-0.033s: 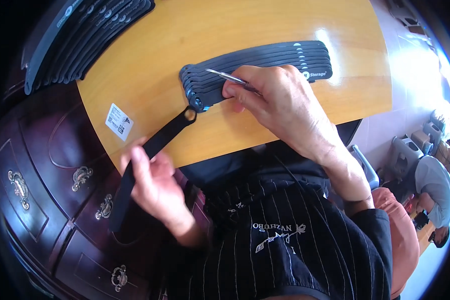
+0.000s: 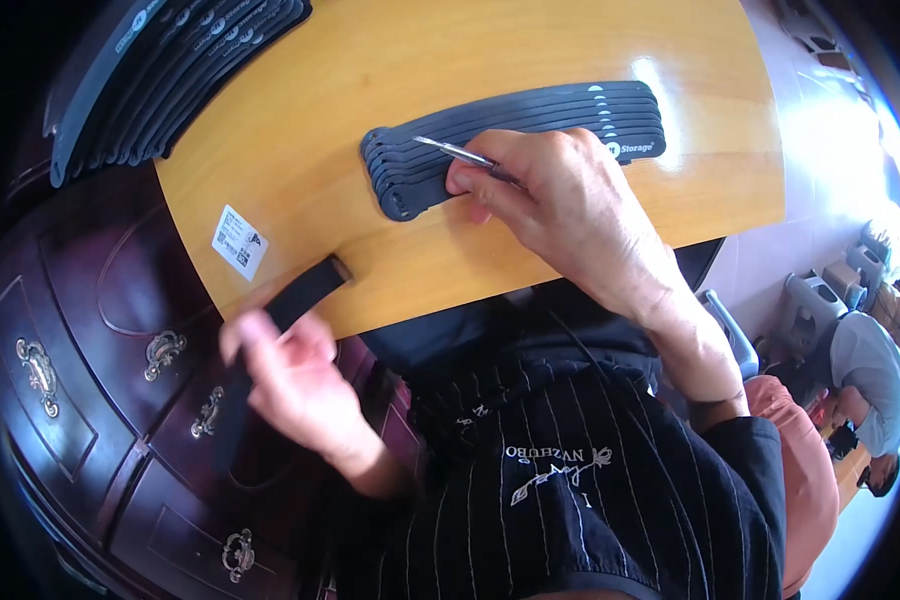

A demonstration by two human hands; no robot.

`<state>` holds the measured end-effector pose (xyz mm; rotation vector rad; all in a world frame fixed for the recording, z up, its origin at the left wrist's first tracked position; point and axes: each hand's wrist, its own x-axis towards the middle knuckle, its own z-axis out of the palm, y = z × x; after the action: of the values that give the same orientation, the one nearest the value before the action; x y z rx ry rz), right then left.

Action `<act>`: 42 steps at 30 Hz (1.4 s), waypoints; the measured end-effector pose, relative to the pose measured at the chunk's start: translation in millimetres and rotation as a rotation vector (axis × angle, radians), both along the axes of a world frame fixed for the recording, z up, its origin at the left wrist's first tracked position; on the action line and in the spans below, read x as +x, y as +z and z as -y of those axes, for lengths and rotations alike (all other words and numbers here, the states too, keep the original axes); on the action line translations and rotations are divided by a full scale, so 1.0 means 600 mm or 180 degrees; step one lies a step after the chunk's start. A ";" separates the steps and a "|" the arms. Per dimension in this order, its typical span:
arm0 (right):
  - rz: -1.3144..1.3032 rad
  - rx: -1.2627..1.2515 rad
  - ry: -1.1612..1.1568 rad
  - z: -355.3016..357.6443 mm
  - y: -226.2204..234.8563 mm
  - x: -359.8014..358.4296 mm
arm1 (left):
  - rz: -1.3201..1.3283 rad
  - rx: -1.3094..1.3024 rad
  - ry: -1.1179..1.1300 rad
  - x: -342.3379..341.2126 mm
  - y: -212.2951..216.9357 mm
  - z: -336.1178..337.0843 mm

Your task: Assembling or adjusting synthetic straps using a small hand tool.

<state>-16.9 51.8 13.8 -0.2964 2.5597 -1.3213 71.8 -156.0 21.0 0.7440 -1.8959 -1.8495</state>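
Observation:
My left hand (image 2: 295, 375), blurred by motion, grips a black strap (image 2: 310, 292) at the table's near left edge. The strap's free end points up and right over the wood; its other part hangs dimly below the hand. My right hand (image 2: 570, 205) is closed round a slim silver pointed metal tool (image 2: 455, 152), its tip facing left; whether it is scissors or tweezers I cannot tell. Behind that hand lies a neat stack of dark grey straps (image 2: 500, 118), fanned in overlapping layers with pale printing at their right ends. The hand hides part of the stack.
A white printed label (image 2: 238, 243) lies on the wooden table (image 2: 420, 50) at left. Several more dark straps (image 2: 185, 80) are piled at the far left. Dark drawers with metal handles (image 2: 165, 355) stand beside the table. At right are a person in pale blue (image 2: 865, 370) and grey stools (image 2: 808, 310).
My left hand has drawn the strap's ringed end away from the stack, down and to the left. My right hand and its tool have barely moved.

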 end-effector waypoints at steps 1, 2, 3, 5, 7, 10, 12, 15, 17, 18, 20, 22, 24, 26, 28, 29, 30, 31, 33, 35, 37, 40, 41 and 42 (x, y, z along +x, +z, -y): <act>0.0091 0.0012 0.0054 -0.001 0.002 -0.001 | -0.0215 -0.0092 -0.0042 0.005 0.020 0.014; 0.0180 0.0005 0.0114 -0.001 0.003 -0.004 | -0.0288 -0.0160 0.0653 -0.001 0.046 0.009; 0.0164 -0.0013 0.0127 0.000 0.000 -0.004 | -0.0601 -0.0306 0.0609 0.011 0.051 0.027; -0.0099 -0.0070 0.0033 0.000 -0.008 0.000 | -0.0993 -0.1266 0.0467 0.007 0.059 0.022; -0.0085 -0.0225 0.0010 -0.003 -0.001 0.008 | -0.1233 -0.2028 -0.0224 0.010 0.052 0.009; 0.0540 -0.0967 -0.0116 -0.020 0.034 0.041 | -0.1181 -0.0653 -0.1555 0.028 0.023 -0.031; 0.1624 -0.1272 -0.0104 -0.047 0.074 0.057 | -0.0640 -0.2844 -0.2045 0.016 0.022 -0.048; 0.1861 -0.1815 -0.0241 -0.099 0.071 0.091 | -0.0676 -0.3330 -0.2464 -0.003 0.000 -0.069; 0.1610 -0.1392 0.0244 -0.126 0.072 0.098 | -0.0648 -0.3354 -0.2504 -0.008 -0.001 -0.080; 0.1697 -0.1101 0.0365 -0.132 0.080 0.102 | -0.0596 -0.3408 -0.2541 -0.011 -0.002 -0.086; 0.1914 -0.0846 -0.0044 -0.140 0.085 0.107 | -0.0616 -0.3438 -0.2586 -0.015 -0.006 -0.091; 0.1319 -0.0615 -0.0156 -0.148 0.067 0.107 | -0.0630 -0.3024 -0.2852 -0.017 0.002 -0.096; 0.1305 -0.0693 -0.0242 -0.157 0.060 0.108 | -0.0482 -0.2484 -0.2811 -0.009 -0.001 -0.090; 0.1297 -0.0785 -0.0335 -0.159 0.058 0.106 | -0.0285 -0.2043 -0.2498 -0.007 -0.005 -0.084; 0.1101 -0.0716 -0.0290 -0.163 0.051 0.101 | 0.0033 -0.1701 -0.2412 -0.003 -0.003 -0.070; 0.1106 -0.0697 -0.0313 -0.169 0.047 0.100 | 0.0335 -0.1387 -0.2268 0.000 -0.003 -0.062; 0.1230 -0.0699 -0.0395 -0.174 0.041 0.100 | 0.0638 -0.1072 -0.2119 0.002 -0.003 -0.055; 0.1356 -0.0713 -0.0467 -0.178 0.036 0.100 | 0.0890 -0.0440 -0.1893 0.005 -0.001 -0.049; 0.1041 -0.0746 -0.0651 -0.165 0.024 0.102 | 0.0742 -0.0454 -0.1976 0.001 -0.004 -0.052; 0.0734 -0.0788 -0.0797 -0.158 0.018 0.101 | 0.0551 -0.0492 -0.2021 -0.001 -0.007 -0.056; 0.0694 -0.0710 -0.0957 -0.162 0.020 0.099 | 0.0570 -0.0417 -0.2012 -0.002 -0.006 -0.057; 0.0881 -0.0749 -0.1006 -0.170 0.028 0.096 | 0.0625 -0.0321 -0.1993 -0.009 -0.006 -0.056; 0.0966 -0.0858 -0.1090 -0.167 0.036 0.094 | 0.0658 -0.0284 -0.1986 -0.011 -0.007 -0.054; 0.0979 -0.0887 -0.1074 -0.164 0.037 0.095 | 0.0674 -0.0312 -0.1971 -0.013 -0.010 -0.051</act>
<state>40.1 150.1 36.1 0.2860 2.2318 -1.6935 64.1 -125.4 15.0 0.3453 -2.5476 -2.0543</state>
